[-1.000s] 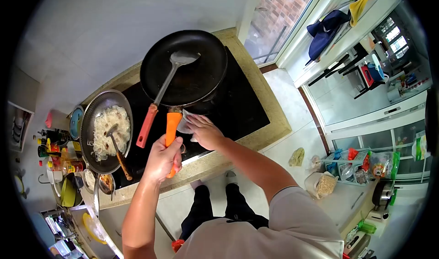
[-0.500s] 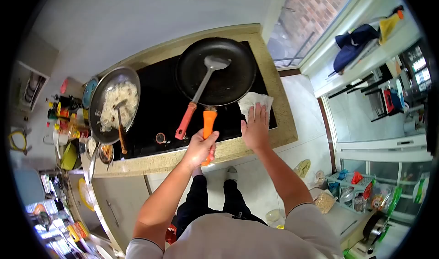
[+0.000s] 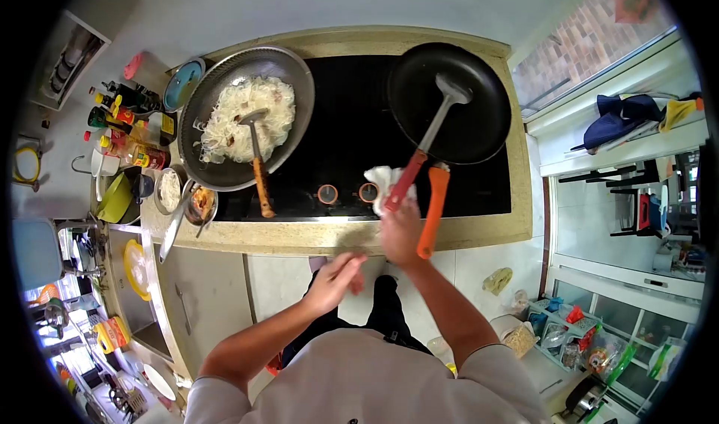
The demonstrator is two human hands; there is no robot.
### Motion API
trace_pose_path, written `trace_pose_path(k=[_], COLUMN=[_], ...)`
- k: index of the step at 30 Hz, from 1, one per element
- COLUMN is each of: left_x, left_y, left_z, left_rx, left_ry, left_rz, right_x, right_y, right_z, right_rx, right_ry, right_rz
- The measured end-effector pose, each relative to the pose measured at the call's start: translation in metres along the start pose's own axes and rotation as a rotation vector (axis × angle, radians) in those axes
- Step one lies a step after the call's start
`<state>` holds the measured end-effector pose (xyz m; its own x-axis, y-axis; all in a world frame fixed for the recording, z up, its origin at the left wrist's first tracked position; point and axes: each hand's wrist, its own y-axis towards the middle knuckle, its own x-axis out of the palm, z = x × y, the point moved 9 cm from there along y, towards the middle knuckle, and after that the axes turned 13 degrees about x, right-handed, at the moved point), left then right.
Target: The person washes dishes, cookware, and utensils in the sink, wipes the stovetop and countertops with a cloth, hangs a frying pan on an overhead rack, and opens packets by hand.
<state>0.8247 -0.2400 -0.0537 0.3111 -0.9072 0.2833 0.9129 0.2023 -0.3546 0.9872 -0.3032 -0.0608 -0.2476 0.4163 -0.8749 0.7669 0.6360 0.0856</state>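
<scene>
My right hand [image 3: 399,233] is closed on a bunched white cloth [image 3: 382,183] at the front of the black cooktop [image 3: 344,117]. The spatula's red handle [image 3: 407,180] passes right over that hand and cloth, and its metal head lies in the black frying pan [image 3: 479,135]. Just to the right, the pan's orange handle [image 3: 433,214] juts past the counter edge, with no hand on it. My left hand [image 3: 335,282] hovers in front of the counter, empty, its fingers loosely stretched toward the right.
A large steel wok [image 3: 293,135] with white shredded food [image 3: 251,117] and a wooden-handled spatula [image 3: 259,171] sits on the cooktop's left. Small bowls [image 3: 202,205] and several sauce bottles [image 3: 135,132] stand further left. Two round dials [image 3: 327,194] show at the front.
My left hand has let go of the pan's orange handle and drawn back. My right hand has moved left with the cloth, from beside the pan to the cooktop's front. The view has shifted left.
</scene>
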Motion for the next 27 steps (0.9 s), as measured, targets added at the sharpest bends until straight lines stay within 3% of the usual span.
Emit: trace_pose_path(k=[2,5,7,13,16,20,22,23,27], left_x=[-0.054,-0.133,-0.172,-0.234,-0.244,-0.242,-0.237,-0.235,-0.231], left_y=[-0.035,-0.075,-0.096,-0.139,-0.151,-0.150,-0.146,-0.143,-0.135], left_z=[0.003,0.001,-0.002,-0.016,-0.026,-0.021,-0.016,-0.017,-0.011], left_rx=[-0.034,-0.038,-0.018,0.005,0.003,0.007,0.006,-0.001,-0.018], left_ry=[-0.039,-0.064,-0.092,-0.206,-0.234,-0.209,-0.186,-0.165,-0.103], left_rz=[0.100,0.226,0.284,0.352,0.370,0.339,0.319,0.306,0.241], right_x=[-0.014,0.024,0.049,0.073,0.089,0.130,0.150,0.148,0.105], right_y=[0.029,0.063,0.085,0.148,0.172,0.129,0.077,0.056,-0.001], right_z=[0.008,0.013,0.019,-0.019,-0.065,-0.160,-0.193,-0.218,-0.199], right_rx=[0.142,0.245,0.576,0.786,0.712,0.383,0.442,0.220,-0.065], right_ry=[0.189,-0.049,-0.126,-0.306,-0.409,-0.355,-0.116,-0.108,-0.090], right_rz=[0.075,0.188,-0.062,-0.124,-0.189,-0.073,-0.067,-0.042,0.033])
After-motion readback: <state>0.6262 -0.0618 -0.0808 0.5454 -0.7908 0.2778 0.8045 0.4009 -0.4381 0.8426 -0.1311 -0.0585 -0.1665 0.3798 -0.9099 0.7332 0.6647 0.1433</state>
